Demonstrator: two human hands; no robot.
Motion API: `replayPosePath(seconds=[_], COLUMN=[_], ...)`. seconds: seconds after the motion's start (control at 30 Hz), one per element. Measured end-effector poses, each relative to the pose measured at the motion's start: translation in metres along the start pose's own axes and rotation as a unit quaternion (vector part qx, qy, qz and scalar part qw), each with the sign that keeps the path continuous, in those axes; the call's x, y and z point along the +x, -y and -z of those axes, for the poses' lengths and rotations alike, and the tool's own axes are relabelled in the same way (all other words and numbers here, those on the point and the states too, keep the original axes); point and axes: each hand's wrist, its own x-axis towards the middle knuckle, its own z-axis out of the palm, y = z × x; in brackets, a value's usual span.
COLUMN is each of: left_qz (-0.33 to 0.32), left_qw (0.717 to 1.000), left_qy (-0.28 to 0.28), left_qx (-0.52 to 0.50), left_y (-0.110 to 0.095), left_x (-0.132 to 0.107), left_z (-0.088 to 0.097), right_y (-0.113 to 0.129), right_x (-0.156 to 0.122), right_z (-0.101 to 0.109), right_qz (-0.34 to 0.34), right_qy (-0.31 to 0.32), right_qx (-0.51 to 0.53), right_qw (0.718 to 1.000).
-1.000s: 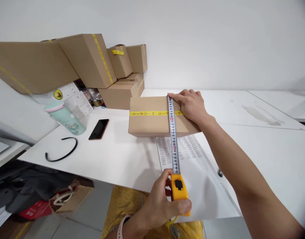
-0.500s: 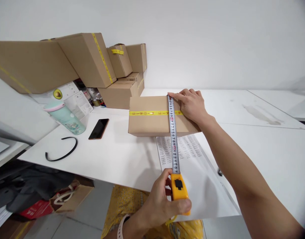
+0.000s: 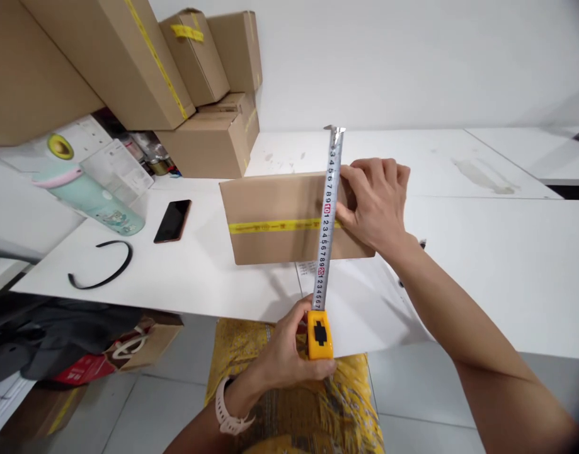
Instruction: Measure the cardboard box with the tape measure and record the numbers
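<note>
A flat cardboard box (image 3: 275,217) sealed with yellow tape stands tilted up on its near edge on the white table (image 3: 482,252). My right hand (image 3: 377,202) grips its right end, fingers curled over the top edge. My left hand (image 3: 289,353) is closed round an orange tape measure case (image 3: 320,334) near the table's front edge. The steel blade (image 3: 329,214) runs up in front of the box face and its hook sticks out above the box. A printed sheet (image 3: 355,296) lies under the box.
Several taped cardboard boxes (image 3: 128,57) are stacked at the back left. A black phone (image 3: 173,221), a black curved band (image 3: 100,274), and a mint bottle (image 3: 88,198) lie left of the box. Bags and clutter sit on the floor at the left.
The box was lying flat with the blade across its top; now my right hand has tipped it up on edge. The blade's hook has come off the far edge. My view has dropped lower.
</note>
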Motion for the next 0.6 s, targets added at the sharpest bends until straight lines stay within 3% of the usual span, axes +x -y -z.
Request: replayPosePath(seconds=[0.13,0.27,0.37,0.47,0.53,0.6], left_qz=[-0.018,-0.021,-0.015,-0.015,-0.018,-0.017], left_qw=[1.000,0.999,0.999,0.998,0.996,0.993], left_qy=[0.006,0.009,0.015,0.020,0.021,0.032], left_qx=[0.017,0.024,0.038,0.063,0.085,0.112], left_y=[0.010,0.014,0.013,0.008,0.003,-0.002], left_x=[0.001,0.001,0.002,0.001,-0.001,-0.006], left_z=[0.002,0.003,0.004,0.005,0.005,0.006], right_y=[0.005,0.000,-0.008,-0.018,-0.024,-0.028], right_x=[-0.038,-0.061,-0.060,-0.042,-0.027,-0.016], right_z=[-0.005,-0.029,-0.047,-0.048,-0.036,-0.015], right_qz=[-0.014,-0.006,-0.001,-0.059,-0.153,-0.255], right_qy=[-0.023,-0.027,-0.010,0.009,-0.005,-0.043], right_qx=[0.004,0.012,0.035,0.109,0.222,0.370], right_qw=[1.000,1.000,0.999,0.992,0.963,0.892])
